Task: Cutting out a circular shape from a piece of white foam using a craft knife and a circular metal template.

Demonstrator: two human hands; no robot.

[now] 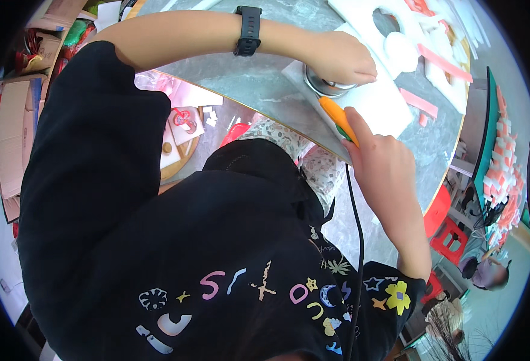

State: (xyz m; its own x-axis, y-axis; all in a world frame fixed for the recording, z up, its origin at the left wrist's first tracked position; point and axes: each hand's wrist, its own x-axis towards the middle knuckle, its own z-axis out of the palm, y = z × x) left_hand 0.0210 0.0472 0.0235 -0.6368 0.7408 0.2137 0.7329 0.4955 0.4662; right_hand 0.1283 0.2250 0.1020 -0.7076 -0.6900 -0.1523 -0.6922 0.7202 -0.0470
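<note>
My left hand (343, 57), with a black watch on its wrist, is closed over a round, shiny metal container (326, 87) and holds it down. Its fingertips are partly hidden. Under the container lies a white foam sheet (388, 111). Just nearer to me, my right hand (378, 150) grips a slim orange tool (336, 113) with a green part on its underside. The tool's far end touches or nearly touches the container's near rim; whether it has a blade cannot be made out.
A white foam piece with a round hole (367, 15), a white foam disc (401, 52) and pink strips (445, 65) lie beyond my hands on the grey table (211, 63). A black cable (359, 240) hangs below my right hand. Another person (484, 271) is at the right.
</note>
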